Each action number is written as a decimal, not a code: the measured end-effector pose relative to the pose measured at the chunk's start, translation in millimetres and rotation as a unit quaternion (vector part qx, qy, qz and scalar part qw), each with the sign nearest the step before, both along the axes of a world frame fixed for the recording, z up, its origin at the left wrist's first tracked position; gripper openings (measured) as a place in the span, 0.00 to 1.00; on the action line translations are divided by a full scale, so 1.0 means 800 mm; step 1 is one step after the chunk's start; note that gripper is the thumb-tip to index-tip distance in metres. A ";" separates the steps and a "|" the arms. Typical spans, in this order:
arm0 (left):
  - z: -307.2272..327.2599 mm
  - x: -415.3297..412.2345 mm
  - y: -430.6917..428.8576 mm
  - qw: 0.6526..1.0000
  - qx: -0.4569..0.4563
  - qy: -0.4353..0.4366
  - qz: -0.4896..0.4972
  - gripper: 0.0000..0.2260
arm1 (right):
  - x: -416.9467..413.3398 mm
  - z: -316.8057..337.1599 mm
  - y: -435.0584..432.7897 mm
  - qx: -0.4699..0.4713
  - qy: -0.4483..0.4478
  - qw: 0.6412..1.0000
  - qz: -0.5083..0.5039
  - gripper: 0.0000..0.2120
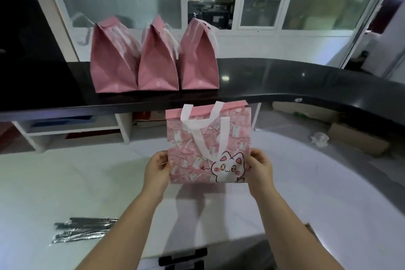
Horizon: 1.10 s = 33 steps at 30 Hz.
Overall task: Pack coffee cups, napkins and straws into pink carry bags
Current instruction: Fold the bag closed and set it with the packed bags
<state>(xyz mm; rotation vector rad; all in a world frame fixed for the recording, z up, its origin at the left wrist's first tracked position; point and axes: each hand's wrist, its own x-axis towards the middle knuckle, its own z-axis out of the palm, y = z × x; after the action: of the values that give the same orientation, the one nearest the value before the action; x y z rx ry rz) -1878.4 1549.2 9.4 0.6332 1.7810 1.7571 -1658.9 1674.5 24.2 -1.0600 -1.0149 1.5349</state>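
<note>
You're holding a flat pink cat-print carry bag with white strap handles (197, 138) in the air over the white worktop (65, 182), just below the front edge of the glossy black counter (285, 81). Left hand (156, 167) and right hand (259, 165) each pinch a lower side edge. Three plain pink bags (157, 61) stand upright at the counter's left end. Looks like the bag-opening step. Next: spread the mouth and stand it on its base. Wrapped black straws (83, 229) lie near the worktop's front-left edge.
</note>
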 end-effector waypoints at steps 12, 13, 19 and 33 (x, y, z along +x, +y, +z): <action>-0.021 -0.034 0.017 0.999 -0.004 -0.035 -0.018 0.15 | -0.004 -0.049 0.051 0.013 -0.012 1.000 -0.010 0.11; -0.010 -0.037 0.020 1.000 0.007 -0.010 0.001 0.15 | 0.000 -0.038 0.058 0.038 -0.006 0.999 -0.003 0.10; 0.085 -0.015 0.073 0.960 0.032 0.279 0.017 0.13 | 0.004 0.022 0.096 0.113 -0.050 0.988 0.095 0.05; 0.113 0.079 0.191 0.820 -0.131 0.532 -0.168 0.09 | 0.012 0.026 0.110 0.059 -0.059 0.991 0.105 0.04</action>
<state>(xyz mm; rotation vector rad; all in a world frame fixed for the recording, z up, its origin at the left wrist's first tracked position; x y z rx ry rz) -1815.2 1702.3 99.9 1.9178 2.2929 0.8644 -1649.1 1762.3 45.3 -0.9952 -1.3195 1.5714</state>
